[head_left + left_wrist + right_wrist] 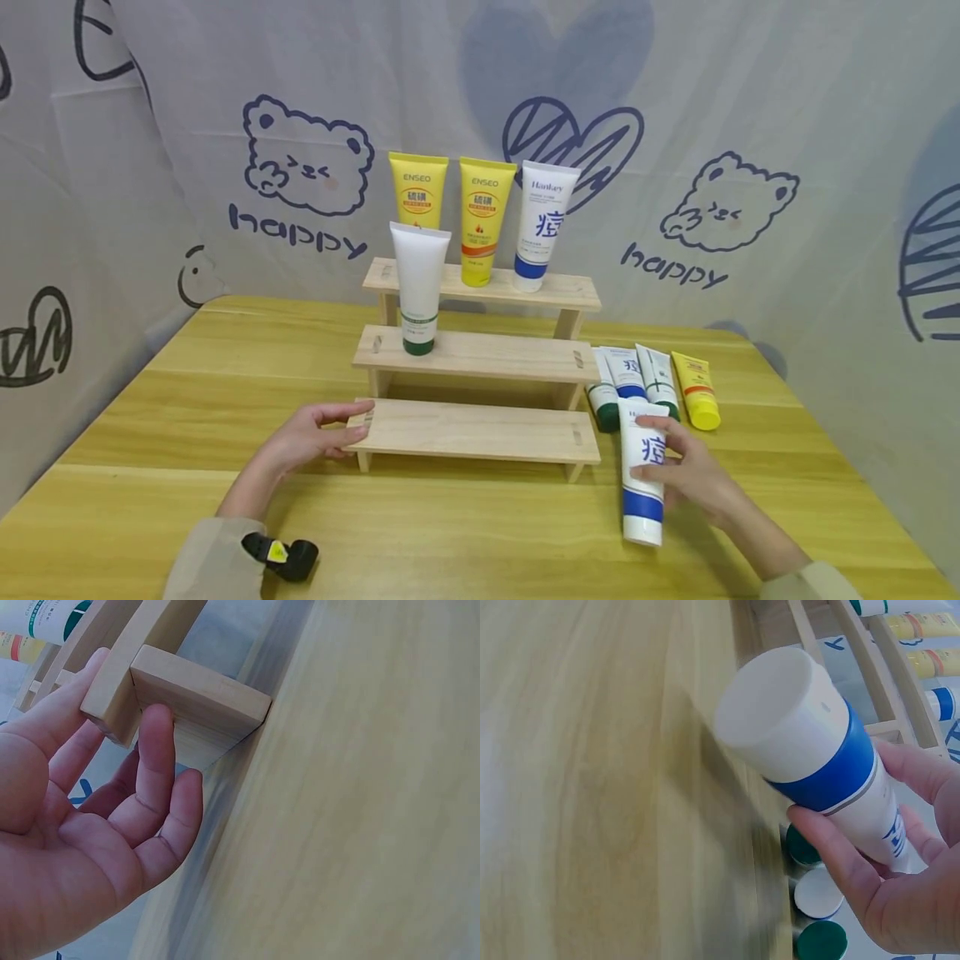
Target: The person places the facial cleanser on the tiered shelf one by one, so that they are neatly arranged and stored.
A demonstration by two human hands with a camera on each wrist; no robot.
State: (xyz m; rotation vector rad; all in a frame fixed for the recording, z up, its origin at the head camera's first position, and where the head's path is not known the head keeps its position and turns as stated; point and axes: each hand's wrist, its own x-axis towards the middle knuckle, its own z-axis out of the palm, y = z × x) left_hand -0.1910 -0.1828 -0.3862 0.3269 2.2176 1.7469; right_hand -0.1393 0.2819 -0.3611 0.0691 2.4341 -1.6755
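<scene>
My right hand (693,471) grips a white squeeze tube (642,475) with a blue band, just right of the wooden stand's lowest step. It is tilted with its white cap (769,697) down, above the tabletop in the right wrist view. At the left end of the three-step wooden stand (480,429), my left hand (311,433) pinches the lowest step, thumb and fingers around its edge; the curled fingers lie beside the stand's leg (202,697) in the left wrist view. A white tube with a green cap (420,287) stands on the middle step's left part.
Along the top step stand two yellow tubes (486,221) and a white-and-blue tube (543,225). Several tubes lie on the table right of the stand, among them a yellow one (696,390) and a green-capped one (657,375). A printed cloth (435,75) hangs behind the table.
</scene>
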